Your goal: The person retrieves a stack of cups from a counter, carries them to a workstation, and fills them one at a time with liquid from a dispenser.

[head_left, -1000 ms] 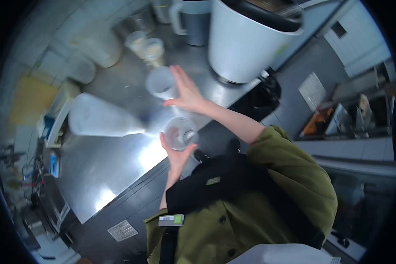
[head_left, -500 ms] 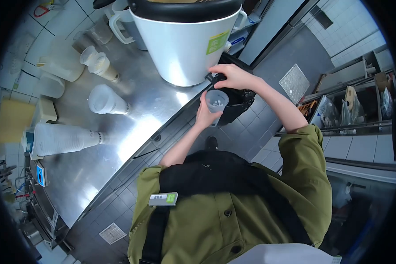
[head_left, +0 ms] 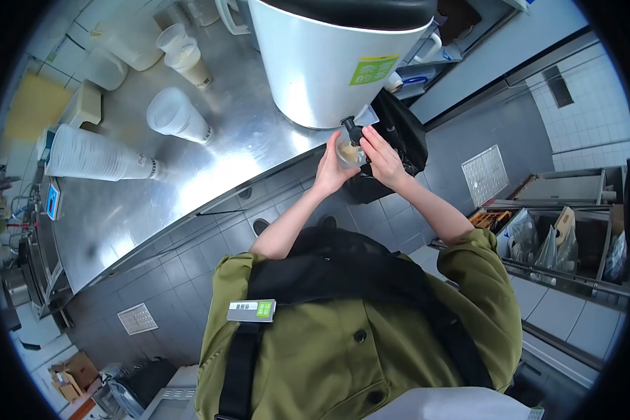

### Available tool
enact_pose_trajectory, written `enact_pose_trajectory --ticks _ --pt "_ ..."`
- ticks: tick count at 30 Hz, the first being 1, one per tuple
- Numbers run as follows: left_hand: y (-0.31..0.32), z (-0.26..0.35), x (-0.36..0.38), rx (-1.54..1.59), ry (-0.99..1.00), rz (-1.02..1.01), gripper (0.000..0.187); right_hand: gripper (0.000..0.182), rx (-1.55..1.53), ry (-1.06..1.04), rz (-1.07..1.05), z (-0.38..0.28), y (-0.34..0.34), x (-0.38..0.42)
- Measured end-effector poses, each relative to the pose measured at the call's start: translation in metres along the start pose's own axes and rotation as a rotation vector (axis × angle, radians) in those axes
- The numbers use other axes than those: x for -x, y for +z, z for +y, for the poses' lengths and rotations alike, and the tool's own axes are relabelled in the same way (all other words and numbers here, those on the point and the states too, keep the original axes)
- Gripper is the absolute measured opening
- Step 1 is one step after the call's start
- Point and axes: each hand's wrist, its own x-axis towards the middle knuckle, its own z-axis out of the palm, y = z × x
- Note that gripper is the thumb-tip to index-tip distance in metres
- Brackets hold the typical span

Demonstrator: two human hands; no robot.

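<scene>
Filling step: left hand grips a clear cup under the black tap of the big white dispenser; right hand is closed on the tap lever. Pale liquid shows inside the cup. Next likely needs releasing the tap at the right level.

Grey tiles run under me, with a metal drain grate low to my left and another grate off to my right. The steel counter catches a bright glare from overhead light. White wall tiles sit far right, above open bins stuffed with bags. A cardboard box lies on the floor behind me.
</scene>
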Motion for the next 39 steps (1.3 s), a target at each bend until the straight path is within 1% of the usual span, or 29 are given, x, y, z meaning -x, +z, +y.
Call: enact_pose_trajectory --ticks 2,5,11,15,17,20,24,26,30,32,39 --pt "0.001 0.0 -0.002 -0.028 0.058 0.013 0.102 0.042 -0.024 -0.001 -0.002 0.003 0.0 -0.003" --pt "0.005 0.0 0.002 -0.06 0.08 0.052 0.101 0.039 0.017 -0.006 0.027 0.004 0.001 -0.004" --pt "0.007 0.004 0.003 -0.039 0.045 0.063 0.1 0.043 0.023 0.014 0.038 0.002 0.003 -0.003" --pt "0.008 -0.004 0.002 -0.028 0.026 0.04 0.1 0.045 0.005 0.026 0.044 -0.001 0.002 -0.003" --pt "0.005 -0.002 0.002 0.019 -0.039 0.025 0.1 0.046 -0.006 0.035 0.039 -0.002 0.003 -0.003" --pt "0.002 0.0 0.002 -0.034 -0.053 0.035 0.1 0.046 -0.002 0.04 0.035 -0.003 0.003 -0.003" --pt "0.0 -0.002 0.002 -0.048 -0.049 0.041 0.099 0.046 0.014 0.047 0.025 -0.004 0.002 -0.004" --pt "0.0 -0.001 0.001 -0.11 -0.007 0.069 0.099 0.046 0.023 0.045 0.025 -0.003 0.002 -0.005" --pt "0.0 -0.002 0.0 -0.076 0.006 0.06 0.099 0.046 0.025 0.045 0.024 -0.005 0.0 -0.007" --pt "0.002 -0.004 -0.001 -0.111 0.043 0.07 0.098 0.046 0.022 0.045 0.03 -0.005 0.001 -0.007" --pt "0.006 -0.008 -0.003 -0.035 0.03 0.059 0.099 0.044 0.03 0.062 0.025 -0.006 0.0 -0.003"
